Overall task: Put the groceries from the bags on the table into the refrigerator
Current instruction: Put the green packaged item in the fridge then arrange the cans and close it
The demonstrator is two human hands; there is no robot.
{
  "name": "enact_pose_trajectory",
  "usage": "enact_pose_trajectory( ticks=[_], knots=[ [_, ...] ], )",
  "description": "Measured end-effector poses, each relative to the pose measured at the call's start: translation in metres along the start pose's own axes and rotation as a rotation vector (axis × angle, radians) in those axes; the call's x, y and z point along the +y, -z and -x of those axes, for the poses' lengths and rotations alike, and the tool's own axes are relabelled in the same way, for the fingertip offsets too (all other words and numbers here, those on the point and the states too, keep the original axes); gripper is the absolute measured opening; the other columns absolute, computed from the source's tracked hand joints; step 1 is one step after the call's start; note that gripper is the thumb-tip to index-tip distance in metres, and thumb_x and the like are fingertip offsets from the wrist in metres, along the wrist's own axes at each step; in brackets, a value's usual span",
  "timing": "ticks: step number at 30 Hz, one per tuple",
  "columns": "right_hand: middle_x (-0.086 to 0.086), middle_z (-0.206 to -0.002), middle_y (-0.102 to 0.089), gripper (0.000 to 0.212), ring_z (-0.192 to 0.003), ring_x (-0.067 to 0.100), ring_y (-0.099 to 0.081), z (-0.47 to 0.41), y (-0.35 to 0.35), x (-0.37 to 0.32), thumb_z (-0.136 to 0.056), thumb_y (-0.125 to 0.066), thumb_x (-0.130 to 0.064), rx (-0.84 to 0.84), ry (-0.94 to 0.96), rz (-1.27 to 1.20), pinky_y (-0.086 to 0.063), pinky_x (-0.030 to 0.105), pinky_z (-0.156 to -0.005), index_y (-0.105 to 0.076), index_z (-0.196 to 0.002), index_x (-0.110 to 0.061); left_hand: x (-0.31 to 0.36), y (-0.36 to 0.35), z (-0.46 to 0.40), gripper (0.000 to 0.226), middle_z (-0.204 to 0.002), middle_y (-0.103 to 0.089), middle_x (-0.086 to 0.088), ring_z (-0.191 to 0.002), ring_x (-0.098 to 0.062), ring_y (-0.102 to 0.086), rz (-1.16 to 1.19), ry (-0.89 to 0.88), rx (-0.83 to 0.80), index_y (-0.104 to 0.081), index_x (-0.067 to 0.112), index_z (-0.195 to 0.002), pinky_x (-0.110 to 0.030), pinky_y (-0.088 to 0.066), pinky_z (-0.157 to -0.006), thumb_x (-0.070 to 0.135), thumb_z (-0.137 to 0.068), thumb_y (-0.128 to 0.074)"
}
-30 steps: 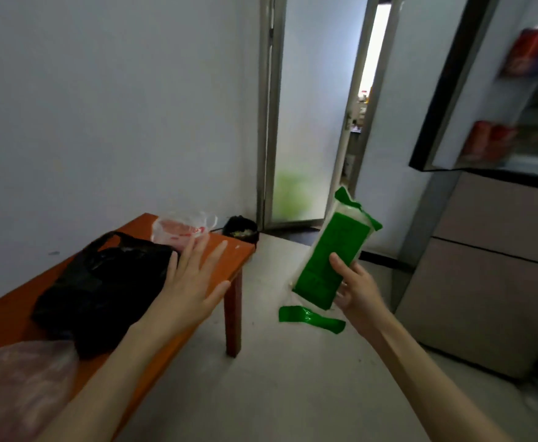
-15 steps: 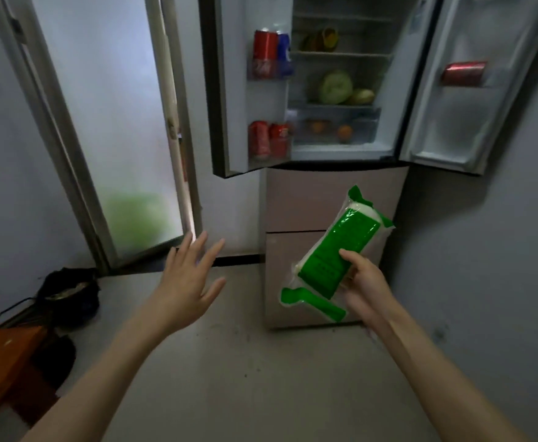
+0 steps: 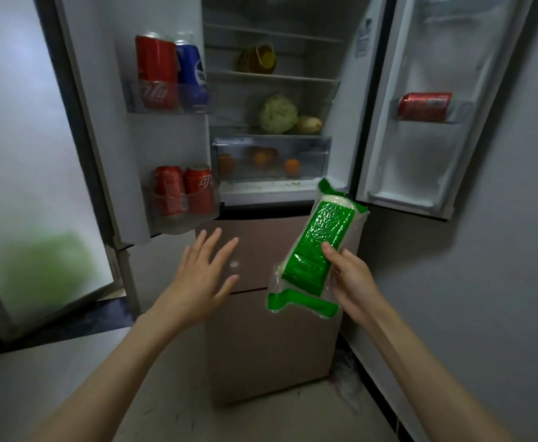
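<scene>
You've turned from the table; the refrigerator [image 3: 271, 106] now stands open ahead of your right hand [image 3: 350, 282] grasping the green packet [image 3: 315, 247], left hand [image 3: 204, 275] spread empty

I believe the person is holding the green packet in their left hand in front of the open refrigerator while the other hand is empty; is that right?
Not quite: the head view shows the green packet held in the right hand, thumb across its front. It is the left hand that is empty, fingers spread. The rest stands: both hands are in front of the open refrigerator.
</scene>
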State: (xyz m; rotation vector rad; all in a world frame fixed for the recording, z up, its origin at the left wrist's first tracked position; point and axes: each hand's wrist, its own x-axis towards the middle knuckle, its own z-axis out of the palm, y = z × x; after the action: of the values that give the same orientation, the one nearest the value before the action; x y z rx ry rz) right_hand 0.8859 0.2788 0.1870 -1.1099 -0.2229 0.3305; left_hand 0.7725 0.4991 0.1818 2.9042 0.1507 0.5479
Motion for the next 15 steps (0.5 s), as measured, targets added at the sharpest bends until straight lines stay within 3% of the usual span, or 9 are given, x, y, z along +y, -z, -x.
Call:
enact_pose_trajectory(
  ticks=[4,10,13,15],
  knots=[
    [0.018,-0.115,-0.065,0.029,-0.110,0.031,-0.061,-0.069,0.015,-0.008,-0.088,-0.056,-0.014,-0.035,0.001,0.017,-0.045,0.048,-0.099,-0.058,-0.114,-0.001,-0.002,-0.028,-0.065,0.062,-0.157,0.013,-0.001,-0.142,-0.019,0.020,0.010,-0.004,-0.010,-0.003,0.030,-0.148,-0.039,0.006,-0.116,0.041,-0.097,-0.036],
    [0.016,-0.115,-0.066,0.042,-0.111,0.030,-0.061,-0.184,0.022,-0.019,-0.076,-0.063,-0.021,-0.170,0.008,0.067,-0.042,0.049,-0.102,-0.061,-0.115,-0.003,-0.007,-0.063,-0.164,0.062,-0.157,0.011,0.001,-0.142,-0.016,0.020,0.036,0.044,0.048,-0.003,0.032,-0.148,-0.038,0.007,-0.115,0.044,-0.097,-0.035],
    [0.021,-0.117,-0.064,0.029,-0.114,0.034,-0.058,-0.248,0.016,-0.031,-0.084,-0.059,-0.013,-0.217,-0.004,0.039,-0.041,0.050,-0.103,-0.062,-0.110,0.000,0.001,-0.075,-0.217,0.065,-0.158,0.000,0.003,-0.144,-0.013,0.008,0.187,0.081,0.092,-0.007,0.030,-0.148,-0.036,-0.003,-0.118,0.051,-0.094,-0.035],
    [0.020,-0.116,-0.065,0.026,-0.112,0.033,-0.059,-0.288,0.003,-0.042,-0.085,-0.059,-0.014,-0.285,-0.016,0.038,-0.044,0.049,-0.100,-0.062,-0.108,-0.003,0.007,-0.080,-0.250,0.069,-0.154,-0.016,0.004,-0.143,-0.010,-0.010,0.407,0.140,0.103,-0.010,0.028,-0.148,-0.034,-0.013,-0.117,0.051,-0.091,-0.042]
  ],
)
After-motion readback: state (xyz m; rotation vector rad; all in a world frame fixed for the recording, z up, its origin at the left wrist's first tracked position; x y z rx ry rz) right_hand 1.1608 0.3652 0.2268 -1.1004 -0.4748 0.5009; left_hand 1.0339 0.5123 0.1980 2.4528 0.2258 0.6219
